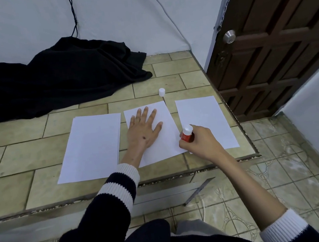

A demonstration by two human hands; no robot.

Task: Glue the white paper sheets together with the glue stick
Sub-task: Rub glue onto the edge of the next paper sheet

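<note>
Your dark sleeves with white ribbed cuffs fill the bottom edge of the view, and the lower parts of them are cut off there. Your left hand [144, 129] lies flat and open, fingers spread, pressing on the middle white paper sheet [154, 133], which sits a little tilted on the raised tiled platform [19, 156]. Your right hand [199, 140] is closed around the red glue stick [187, 134]; its white end points up, and your fingers hide the lower end, so you cannot tell if it touches the paper. It is held over the right edge of the middle sheet, near the front edge of the platform.

To the left lies a larger white paper stack [92, 146], where a second edge shows on its right side. To the right lies another white sheet [205, 115], close to the platform's right edge, its near left corner covered by your hand. The small white cap [162, 92] stands just behind the middle sheet. A crumpled black cloth [64, 76] lies at the back left corner.
</note>
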